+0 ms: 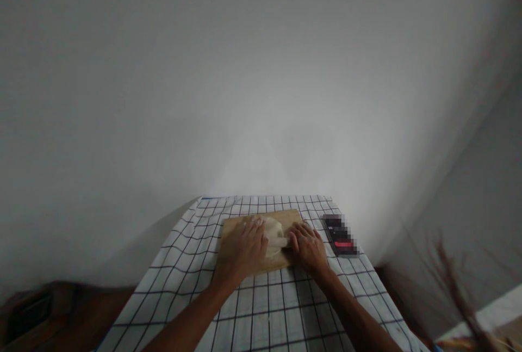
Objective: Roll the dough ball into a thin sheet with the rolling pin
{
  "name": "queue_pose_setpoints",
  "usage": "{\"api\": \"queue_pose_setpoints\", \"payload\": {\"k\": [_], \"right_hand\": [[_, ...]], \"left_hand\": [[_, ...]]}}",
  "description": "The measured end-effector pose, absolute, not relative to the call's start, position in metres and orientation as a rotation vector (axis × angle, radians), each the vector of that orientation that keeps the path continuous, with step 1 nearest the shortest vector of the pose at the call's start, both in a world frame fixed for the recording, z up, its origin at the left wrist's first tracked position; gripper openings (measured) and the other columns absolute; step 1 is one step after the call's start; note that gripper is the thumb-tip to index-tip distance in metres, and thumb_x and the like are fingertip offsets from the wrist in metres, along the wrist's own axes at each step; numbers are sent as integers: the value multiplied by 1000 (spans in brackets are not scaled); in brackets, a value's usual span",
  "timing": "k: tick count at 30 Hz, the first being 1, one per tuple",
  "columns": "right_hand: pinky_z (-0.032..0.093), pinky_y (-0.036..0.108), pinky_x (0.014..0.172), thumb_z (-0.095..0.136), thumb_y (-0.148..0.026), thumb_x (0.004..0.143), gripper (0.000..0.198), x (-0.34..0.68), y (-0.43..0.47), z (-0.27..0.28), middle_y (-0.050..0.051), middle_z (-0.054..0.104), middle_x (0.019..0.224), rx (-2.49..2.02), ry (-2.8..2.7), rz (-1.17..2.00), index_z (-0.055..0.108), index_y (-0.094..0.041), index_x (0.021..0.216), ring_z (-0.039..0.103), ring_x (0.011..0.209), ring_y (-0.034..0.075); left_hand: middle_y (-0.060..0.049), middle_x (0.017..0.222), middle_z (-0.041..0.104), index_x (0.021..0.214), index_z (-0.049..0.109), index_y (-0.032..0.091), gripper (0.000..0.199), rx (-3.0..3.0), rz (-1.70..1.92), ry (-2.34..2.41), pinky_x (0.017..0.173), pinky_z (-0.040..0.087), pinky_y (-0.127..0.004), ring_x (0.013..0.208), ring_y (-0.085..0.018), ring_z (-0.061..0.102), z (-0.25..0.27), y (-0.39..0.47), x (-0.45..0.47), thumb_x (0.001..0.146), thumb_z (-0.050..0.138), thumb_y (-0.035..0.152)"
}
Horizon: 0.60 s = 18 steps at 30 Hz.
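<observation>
A light rolling pin (pixel 279 242) lies crosswise over a pale, flattened piece of dough (pixel 274 227). Under them is a wooden board (pixel 285 215). My left hand (pixel 253 240) covers the pin's left end, its fingers reaching forward over the dough and board with whitish fingertips. At the other end, my right hand (pixel 306 243) is curled round the pin, near the board's right edge. Both ends of the pin are hidden by my hands, as is part of the dough's left side.
A white cloth with dark checks (pixel 265 314) covers the table. To the right of the board lies a phone (pixel 340 236), partly pixelated. A pale wall (pixel 261 96) rises behind the table. Blurred reddish-brown twigs (pixel 452 276) stand at the lower right.
</observation>
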State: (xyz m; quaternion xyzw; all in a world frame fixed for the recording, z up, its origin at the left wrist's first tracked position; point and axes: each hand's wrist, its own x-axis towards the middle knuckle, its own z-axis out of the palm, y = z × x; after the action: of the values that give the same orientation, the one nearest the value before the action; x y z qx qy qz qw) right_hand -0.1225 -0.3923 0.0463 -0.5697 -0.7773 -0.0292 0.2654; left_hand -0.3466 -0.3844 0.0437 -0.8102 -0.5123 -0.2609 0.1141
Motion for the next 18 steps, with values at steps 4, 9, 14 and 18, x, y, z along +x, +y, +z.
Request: {"api": "queue_pose_setpoints", "payload": {"k": [4, 9, 14, 18], "right_hand": [[35, 40, 109, 42, -38, 103, 28, -119, -418, 37, -1, 62, 135, -1470, -2060, -23, 66, -31, 115, 48, 132, 21], [37, 39, 106, 58, -44, 95, 22, -117, -433, 31, 1, 68, 123, -1435, -2014, 62, 66, -30, 111, 56, 121, 22], [39, 39, 102, 65, -45, 90, 27, -118, -435, 31, 3, 68, 119, -1457, -1956, 43, 64, -27, 109, 57, 115, 24], [40, 40, 101, 69, -44, 87, 27, -121, -437, 31, 4, 67, 117, -1490, -1955, 42, 64, -27, 107, 57, 113, 25]], "left_hand": [[-11, 149, 49, 147, 41, 20, 50, -2438, -747, -1459, 118, 28, -56, 142, -29, 39, 41, -412, -353, 99, 33, 27], [-9, 155, 41, 147, 42, 20, 52, -2587, -601, -1542, 119, 28, -49, 144, -25, 35, 50, -435, -360, 95, 40, 27], [-8, 139, 59, 123, 64, 25, 37, -2716, -414, -1671, 110, 38, -50, 131, -29, 51, 113, -456, -358, 89, 50, 27], [-1, 106, 72, 108, 69, 33, 28, -2807, -436, -1539, 97, 47, -46, 105, -27, 64, 176, -492, -361, 93, 46, 33]]}}
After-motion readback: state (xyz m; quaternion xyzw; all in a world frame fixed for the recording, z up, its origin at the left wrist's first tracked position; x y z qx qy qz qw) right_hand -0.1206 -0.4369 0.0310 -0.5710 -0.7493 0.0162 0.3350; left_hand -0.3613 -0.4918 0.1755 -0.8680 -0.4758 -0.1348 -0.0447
